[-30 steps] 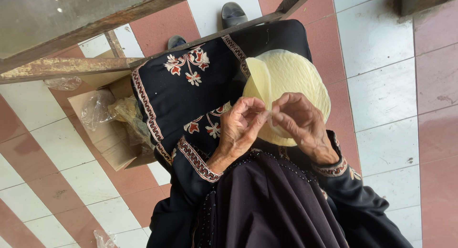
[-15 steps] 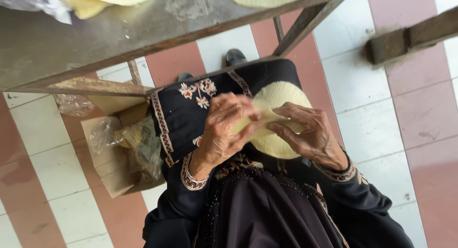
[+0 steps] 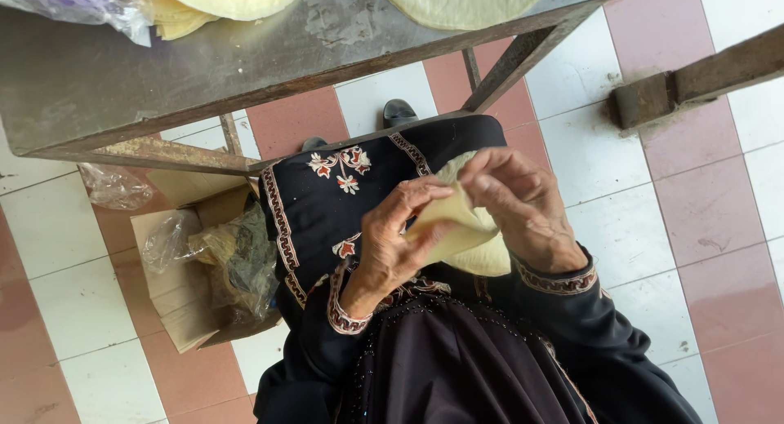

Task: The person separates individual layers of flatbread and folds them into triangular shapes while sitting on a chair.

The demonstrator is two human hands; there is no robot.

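Thin round flatbread [image 3: 457,228] sits mid-frame over the person's lap, half folded. Left hand [image 3: 400,236] and right hand [image 3: 523,208] pinch its edges with closed fingertips. More flat rounds [image 3: 457,0] wait unfolded on the metal table [image 3: 122,81] up top.

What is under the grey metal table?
Under the metal table show its rusty frame, pink and white floor tiles, a dark shoe and part of a cardboard box. The tabletop hides anything farther back.
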